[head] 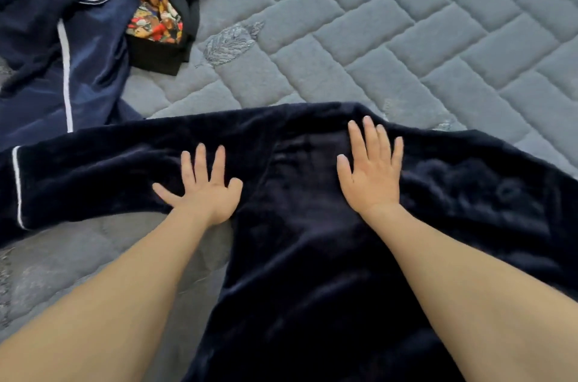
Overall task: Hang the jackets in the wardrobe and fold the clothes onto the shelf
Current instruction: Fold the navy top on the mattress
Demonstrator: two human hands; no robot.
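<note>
A grey quilted mattress [406, 37] is filling the whole background.

Its stitching is running in a brick-like pattern of padded rectangles, with a leaf motif [230, 42] sewn into the cover toward the upper left. Soft, even light is falling across the fabric, casting only faint shadows along the seams.

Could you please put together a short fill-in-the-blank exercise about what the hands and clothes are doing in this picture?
1. Both hands, the left hand and the right hand, lie ____ on the dark navy plush garment.
2. The garment is spread over a grey ____ mattress.
3. The cuff of its outstretched sleeve has ____ piping.
4. The multicoloured patterned cloth lies at the upper ____ of the picture.

Missing words: flat; quilted; white; left
</note>
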